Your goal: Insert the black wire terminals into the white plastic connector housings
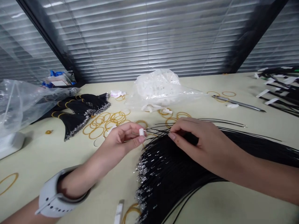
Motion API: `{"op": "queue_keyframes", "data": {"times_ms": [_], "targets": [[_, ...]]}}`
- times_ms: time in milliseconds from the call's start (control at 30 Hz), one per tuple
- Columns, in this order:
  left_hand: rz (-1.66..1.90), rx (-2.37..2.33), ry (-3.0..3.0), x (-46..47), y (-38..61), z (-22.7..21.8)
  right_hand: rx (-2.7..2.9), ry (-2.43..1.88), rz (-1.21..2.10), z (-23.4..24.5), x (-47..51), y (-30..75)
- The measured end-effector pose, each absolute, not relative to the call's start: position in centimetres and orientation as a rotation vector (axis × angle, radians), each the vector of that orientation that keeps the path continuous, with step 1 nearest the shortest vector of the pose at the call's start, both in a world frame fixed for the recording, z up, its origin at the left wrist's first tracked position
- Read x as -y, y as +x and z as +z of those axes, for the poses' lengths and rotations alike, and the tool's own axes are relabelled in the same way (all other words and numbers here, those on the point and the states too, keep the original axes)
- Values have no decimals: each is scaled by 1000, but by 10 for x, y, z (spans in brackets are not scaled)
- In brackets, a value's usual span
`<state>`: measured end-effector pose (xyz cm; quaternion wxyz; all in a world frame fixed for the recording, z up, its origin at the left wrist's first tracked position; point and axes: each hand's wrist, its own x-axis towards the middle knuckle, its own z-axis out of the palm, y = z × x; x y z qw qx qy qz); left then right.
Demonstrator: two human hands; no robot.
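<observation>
Closest to me, a big bundle of thin black wires with shiny silver ends (177, 168) lies on the pale cream worktop (44, 155). The fingers of my right hand (193, 137) pinch some of these wires. The fingers of my left hand (123, 138) are closed on a small white plastic plug (141, 132). A loose pinch could drop the plug, and a hard tug could tangle the wires. Farther off lie thin yellow rubber bands (102, 126) and a clear plastic bag (156, 85).

black wires (177, 174) under right hand (198, 140), rubber bands (105, 127) beyond
</observation>
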<state>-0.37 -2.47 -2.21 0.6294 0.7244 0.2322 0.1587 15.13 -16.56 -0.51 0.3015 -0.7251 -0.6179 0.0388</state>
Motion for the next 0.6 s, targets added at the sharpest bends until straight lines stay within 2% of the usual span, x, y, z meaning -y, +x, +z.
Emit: {"op": "queue_keyframes", "data": {"times_ms": [333,600], "targets": [[578,-535,1524,26,-9,-15,1598,-1764,177,-17,167,151],[323,-434,1595,31,-6,-20,1546,-1766,87,-17,169,147]]}}
